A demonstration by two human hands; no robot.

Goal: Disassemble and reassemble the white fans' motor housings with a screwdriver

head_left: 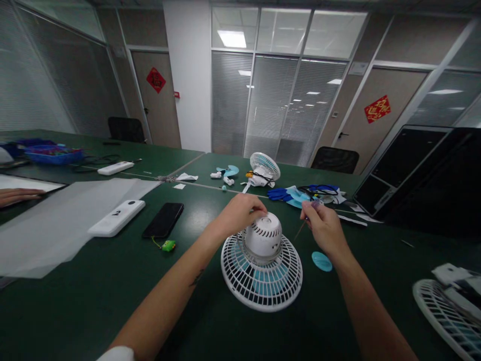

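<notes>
A white fan [265, 238] with light-blue blades lies grille-down on the green table, its rounded motor housing on top. My left hand [242, 214] grips the housing from its upper left side, fingers curled against it. In my right hand [323, 225] is a slim screwdriver [299, 230], pinched by its handle. Its thin shaft slants down toward the right of the fan, apart from the housing as far as I can see. Below my right hand a round light-blue cap [322, 261] rests on the table.
A second fan [264, 170] stands behind, near blue gloves [277, 194] and loose blades [229, 171]. To the left lie a phone [163, 220], a white power strip-like block [117, 218] and another person's hand [18, 196]. Another grille [443, 316] is at right.
</notes>
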